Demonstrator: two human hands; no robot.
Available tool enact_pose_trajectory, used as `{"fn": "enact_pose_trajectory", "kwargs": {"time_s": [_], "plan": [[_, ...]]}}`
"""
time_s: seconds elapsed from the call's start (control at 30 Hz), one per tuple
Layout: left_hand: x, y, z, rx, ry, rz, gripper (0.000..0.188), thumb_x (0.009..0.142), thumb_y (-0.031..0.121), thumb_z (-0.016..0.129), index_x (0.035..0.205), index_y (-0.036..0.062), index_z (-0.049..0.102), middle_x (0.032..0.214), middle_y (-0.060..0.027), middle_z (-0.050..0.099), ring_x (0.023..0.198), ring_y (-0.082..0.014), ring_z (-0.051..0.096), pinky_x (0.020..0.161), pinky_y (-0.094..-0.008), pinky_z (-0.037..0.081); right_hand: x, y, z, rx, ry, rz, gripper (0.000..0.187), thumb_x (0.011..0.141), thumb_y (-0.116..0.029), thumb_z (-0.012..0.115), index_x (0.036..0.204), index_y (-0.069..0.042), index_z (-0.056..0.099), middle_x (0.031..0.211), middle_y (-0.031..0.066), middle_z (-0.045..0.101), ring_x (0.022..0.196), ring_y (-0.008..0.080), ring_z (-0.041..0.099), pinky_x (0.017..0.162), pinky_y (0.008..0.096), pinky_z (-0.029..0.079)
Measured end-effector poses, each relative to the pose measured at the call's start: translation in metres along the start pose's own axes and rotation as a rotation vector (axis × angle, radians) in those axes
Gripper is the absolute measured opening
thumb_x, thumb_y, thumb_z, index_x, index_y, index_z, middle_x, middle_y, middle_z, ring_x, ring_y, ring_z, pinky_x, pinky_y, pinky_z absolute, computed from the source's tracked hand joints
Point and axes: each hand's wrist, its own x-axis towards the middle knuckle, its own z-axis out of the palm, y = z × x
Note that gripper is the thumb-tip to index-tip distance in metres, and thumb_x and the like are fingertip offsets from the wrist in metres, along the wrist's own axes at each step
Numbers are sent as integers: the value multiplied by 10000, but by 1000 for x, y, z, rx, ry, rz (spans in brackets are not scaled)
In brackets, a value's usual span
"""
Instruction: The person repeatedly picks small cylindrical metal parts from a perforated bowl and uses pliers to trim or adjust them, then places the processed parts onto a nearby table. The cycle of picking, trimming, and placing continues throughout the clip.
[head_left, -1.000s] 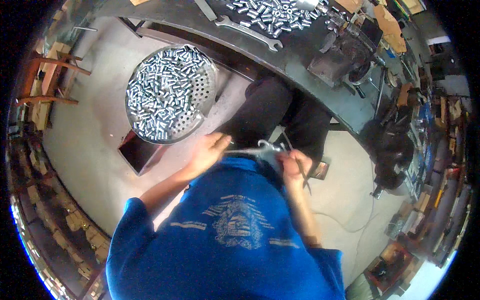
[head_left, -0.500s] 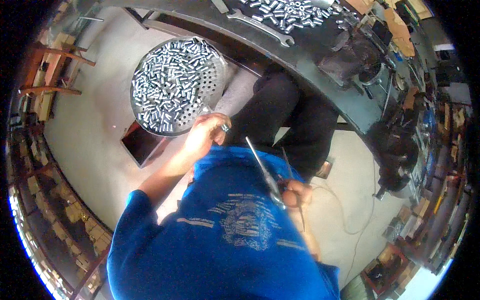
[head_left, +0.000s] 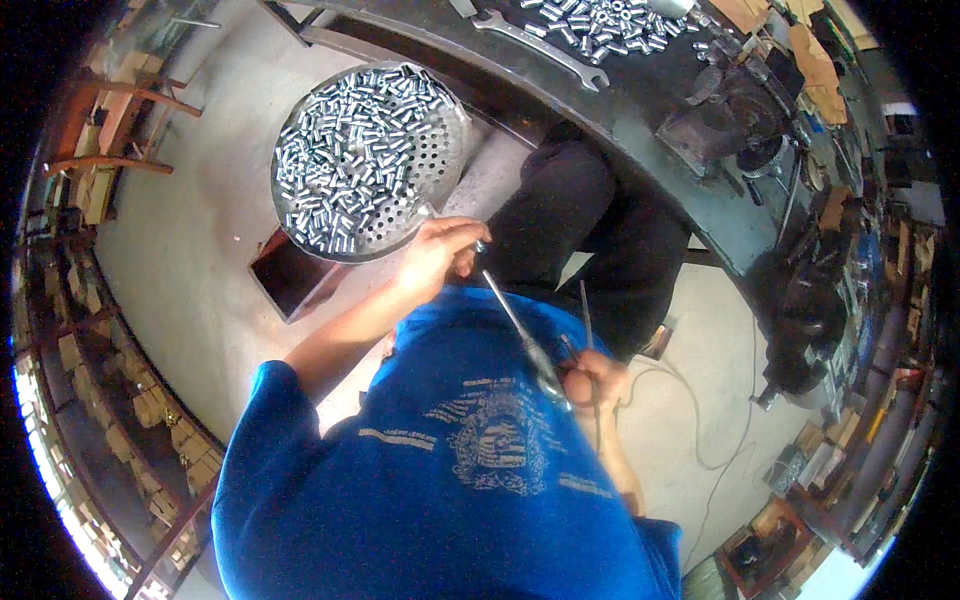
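My left hand (head_left: 442, 256), below the round perforated metal pan (head_left: 438, 152), pinches a small shiny metal sleeve (head_left: 481, 247). Short cylinders of the same bright metal (head_left: 345, 150) heap over most of that pan. Over the lap, my right hand (head_left: 596, 382) is closed round a metal tool with a long slim rod (head_left: 512, 315) and a thicker body. The rod's tip points up toward the sleeve, with a small gap between them. A second thin bar (head_left: 586, 310) stands up from beside the right hand; how it joins the tool is hidden by the fingers.
A dark workbench (head_left: 430, 48) crosses the upper right, bearing an open-end wrench (head_left: 545, 47), more metal cylinders (head_left: 610, 28) and a greasy vise-like machine (head_left: 710, 125). An open box (head_left: 290, 280) sits under the pan. A thin cable (head_left: 690, 385) trails on the floor.
My left hand has moved right and slightly up with the sleeve, closer to the rod's tip. The right hand stays nearly in place, the tool turned slightly. The whole view has shifted a little.
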Motion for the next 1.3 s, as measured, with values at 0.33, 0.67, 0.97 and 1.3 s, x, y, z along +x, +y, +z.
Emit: {"fn": "enact_pose_trajectory", "kwargs": {"time_s": [0.33,0.67,0.97,1.3], "plan": [[-14,5,7,9,-8,-14,180,854,142,544,832,-27,604,555,-3,470,473,-73,412,443,-226,343,4,4,3,36,21,112,603,728,-582,599,515,-51,409,476,76,421,424,202,468,416,300,338],[-6,3,-15,-10,21,60,172,842,136,561,847,-32,596,606,-15,502,486,-72,413,449,-225,338,0,10,0,104,12,41,535,735,-467,655,524,-44,405,502,74,503,474,162,550,433,268,400],[-9,7,-13,105,24,96,146,824,111,565,817,-29,605,573,-15,492,465,-77,434,434,-231,350,4,14,4,179,0,176,403,757,-268,641,535,-37,397,497,36,460,497,129,543,490,253,457],[-13,-11,-26,-9,105,36,131,826,133,570,794,10,604,559,-10,496,461,-84,447,434,-225,344,9,4,10,15,-54,14,251,708,-17,539,530,-35,363,507,-1,379,488,76,416,516,250,466]]}}
